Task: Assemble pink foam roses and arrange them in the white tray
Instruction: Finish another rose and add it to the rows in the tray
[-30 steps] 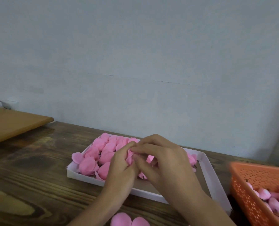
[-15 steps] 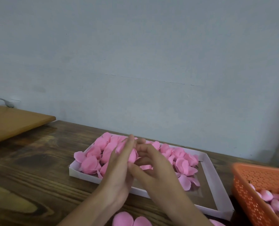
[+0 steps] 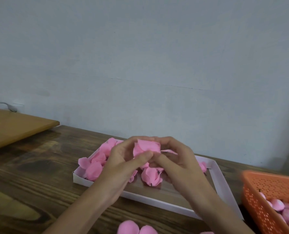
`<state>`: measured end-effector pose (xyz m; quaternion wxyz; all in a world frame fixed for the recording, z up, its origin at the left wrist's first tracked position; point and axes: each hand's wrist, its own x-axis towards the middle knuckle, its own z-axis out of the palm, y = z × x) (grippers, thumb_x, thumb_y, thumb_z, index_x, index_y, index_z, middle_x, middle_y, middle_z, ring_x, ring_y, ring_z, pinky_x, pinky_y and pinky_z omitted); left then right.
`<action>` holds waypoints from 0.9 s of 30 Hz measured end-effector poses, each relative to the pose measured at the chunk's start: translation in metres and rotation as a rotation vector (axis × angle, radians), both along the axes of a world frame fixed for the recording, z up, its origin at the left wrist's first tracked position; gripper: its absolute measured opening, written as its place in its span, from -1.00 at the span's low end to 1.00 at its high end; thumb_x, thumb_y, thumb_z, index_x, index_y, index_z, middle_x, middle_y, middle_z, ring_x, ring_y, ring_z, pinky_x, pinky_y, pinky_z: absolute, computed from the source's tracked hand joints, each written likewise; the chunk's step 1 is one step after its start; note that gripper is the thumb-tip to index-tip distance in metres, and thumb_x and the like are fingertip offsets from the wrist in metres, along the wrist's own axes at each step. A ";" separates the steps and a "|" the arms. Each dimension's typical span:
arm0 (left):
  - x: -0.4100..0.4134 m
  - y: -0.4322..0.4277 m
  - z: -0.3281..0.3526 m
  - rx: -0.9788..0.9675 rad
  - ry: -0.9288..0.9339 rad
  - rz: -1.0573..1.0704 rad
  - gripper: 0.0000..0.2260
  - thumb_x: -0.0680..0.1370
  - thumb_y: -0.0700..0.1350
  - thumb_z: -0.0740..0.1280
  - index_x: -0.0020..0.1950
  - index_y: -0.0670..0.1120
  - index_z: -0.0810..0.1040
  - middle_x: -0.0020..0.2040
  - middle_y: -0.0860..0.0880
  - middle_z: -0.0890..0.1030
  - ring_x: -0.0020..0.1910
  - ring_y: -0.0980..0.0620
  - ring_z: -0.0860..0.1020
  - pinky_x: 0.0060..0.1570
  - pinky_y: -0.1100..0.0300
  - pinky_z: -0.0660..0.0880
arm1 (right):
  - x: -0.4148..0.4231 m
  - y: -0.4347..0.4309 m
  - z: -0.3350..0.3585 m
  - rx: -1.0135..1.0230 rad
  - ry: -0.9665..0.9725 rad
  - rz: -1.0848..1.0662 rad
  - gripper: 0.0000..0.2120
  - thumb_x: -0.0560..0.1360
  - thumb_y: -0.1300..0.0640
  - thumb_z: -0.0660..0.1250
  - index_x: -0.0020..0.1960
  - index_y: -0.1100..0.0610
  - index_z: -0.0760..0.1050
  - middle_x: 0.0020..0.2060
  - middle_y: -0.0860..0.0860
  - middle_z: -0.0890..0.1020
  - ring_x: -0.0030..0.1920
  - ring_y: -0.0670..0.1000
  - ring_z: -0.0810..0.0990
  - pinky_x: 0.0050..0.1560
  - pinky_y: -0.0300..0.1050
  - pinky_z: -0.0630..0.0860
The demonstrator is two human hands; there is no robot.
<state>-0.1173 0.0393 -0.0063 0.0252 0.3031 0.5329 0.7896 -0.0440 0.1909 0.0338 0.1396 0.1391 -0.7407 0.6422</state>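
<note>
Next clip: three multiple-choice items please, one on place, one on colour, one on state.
1. The orange basket is: A) left of the white tray B) right of it C) inside it
2. Petals in the tray are: A) pink B) white C) yellow
3. The foam rose is: A) lying in the tray B) held by both hands C) in the basket
B: basket at the frame's right edge. A: all pink. B: left hand and right hand grip it above the tray.
</note>
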 end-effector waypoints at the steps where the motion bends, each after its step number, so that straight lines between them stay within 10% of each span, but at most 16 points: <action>1: -0.001 -0.002 0.001 -0.017 0.028 0.042 -0.52 0.37 0.15 0.65 0.22 0.00 0.71 0.20 -0.17 0.72 0.24 -0.21 0.67 0.21 -0.15 0.63 | 0.000 0.003 0.001 0.064 0.044 -0.046 -0.82 0.57 0.26 0.40 0.07 0.00 0.65 -0.07 -0.03 0.72 -0.11 -0.02 0.73 -0.24 -0.30 0.56; 5: -0.001 -0.007 0.002 -0.007 0.126 0.118 -0.66 0.37 -0.06 0.64 0.13 0.00 0.74 0.13 -0.13 0.75 0.16 -0.16 0.71 0.03 0.08 0.67 | -0.002 0.008 0.000 0.250 0.163 -0.165 -0.78 0.48 0.15 0.45 0.04 -0.13 0.61 0.02 -0.07 0.67 -0.05 -0.02 0.71 -0.22 -0.23 0.59; 20: 0.000 -0.005 0.002 0.003 0.016 0.053 -0.52 0.42 -0.23 0.60 0.30 0.06 0.65 0.22 -0.16 0.72 0.21 -0.19 0.69 0.13 0.02 0.66 | -0.006 0.012 -0.001 -0.091 -0.104 -0.051 -0.85 0.46 0.20 0.56 0.01 0.08 0.69 -0.09 0.11 0.75 -0.29 -0.07 0.70 -0.33 -0.35 0.51; 27: 0.007 0.003 -0.008 -0.034 0.083 -0.149 -0.39 0.38 -0.23 0.59 0.41 -0.02 0.56 0.41 -0.13 0.60 0.36 -0.20 0.60 0.16 -0.06 0.65 | -0.006 -0.002 -0.009 -0.439 -0.385 0.257 -0.68 0.52 0.19 0.46 0.24 0.29 0.61 0.16 0.26 0.69 0.15 0.18 0.70 0.17 0.03 0.64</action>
